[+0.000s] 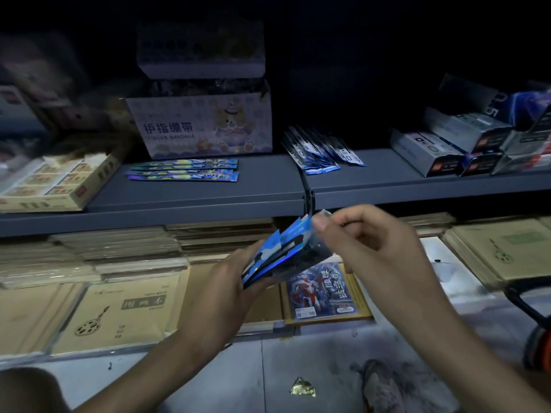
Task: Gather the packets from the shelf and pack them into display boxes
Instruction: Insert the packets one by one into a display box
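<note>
A fanned stack of shiny blue packets (283, 251) sits between both hands, just below the grey shelf (208, 195). My left hand (220, 296) grips the stack's lower end from underneath. My right hand (366, 242) pinches the top packet's upper edge with thumb and forefinger. More blue packets lie on the shelf: a flat row (183, 171) in front of the finger bandage box (205, 126), and a leaning bunch (320, 150) to the right. Open display boxes (465, 141) stand at the shelf's right end.
A flat beige box (56, 183) lies at the shelf's left. Below are stacks of brown sketchbooks (119, 311) and a colourful card pack (322, 290). A crumpled gold wrapper (302, 389) lies on the floor. A dark basket handle (524, 305) shows at the right edge.
</note>
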The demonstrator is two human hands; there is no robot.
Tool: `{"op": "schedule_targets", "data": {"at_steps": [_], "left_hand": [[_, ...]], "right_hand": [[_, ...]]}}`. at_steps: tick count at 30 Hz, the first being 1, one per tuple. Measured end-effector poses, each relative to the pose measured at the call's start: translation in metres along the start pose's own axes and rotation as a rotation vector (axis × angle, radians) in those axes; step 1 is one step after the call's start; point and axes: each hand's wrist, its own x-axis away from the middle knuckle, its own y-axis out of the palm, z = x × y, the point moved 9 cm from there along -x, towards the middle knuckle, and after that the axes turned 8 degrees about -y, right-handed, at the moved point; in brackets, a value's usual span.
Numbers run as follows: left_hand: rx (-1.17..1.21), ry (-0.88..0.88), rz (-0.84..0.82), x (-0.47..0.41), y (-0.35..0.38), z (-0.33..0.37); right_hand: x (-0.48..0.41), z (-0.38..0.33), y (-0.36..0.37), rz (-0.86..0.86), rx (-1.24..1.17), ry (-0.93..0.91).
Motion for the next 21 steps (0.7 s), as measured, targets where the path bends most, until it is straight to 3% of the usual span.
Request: {"op": "schedule_targets", "data": {"at_steps": [9, 12, 16, 19, 21], "left_hand": [[0.064, 0.004, -0.032, 0.001, 0.009, -0.006], [0.109, -0.032, -0.052, 0.000, 0.007, -0.013], [0.167, -0.069, -0.074, -0.001, 0.006, -0.012], [0.258, -0.108, -0.101, 0.001, 0.012, -0.013], [0.265, -0.106, -0.118, 0.005, 0.017, -0.011]], "right_hand": [[-0.003, 0.009, 0.017, 0.001, 0.025, -0.039], [-0.006, 0.012, 0.014, -0.002, -0.158, 0.037], [-0.005, 0.020, 0.031, -0.158, -0.405, 0.192], [0.001, 0.013, 0.046, -0.372, -0.318, 0.167], [0.005, 0.014, 0.048, -0.425, -0.209, 0.145]]}}
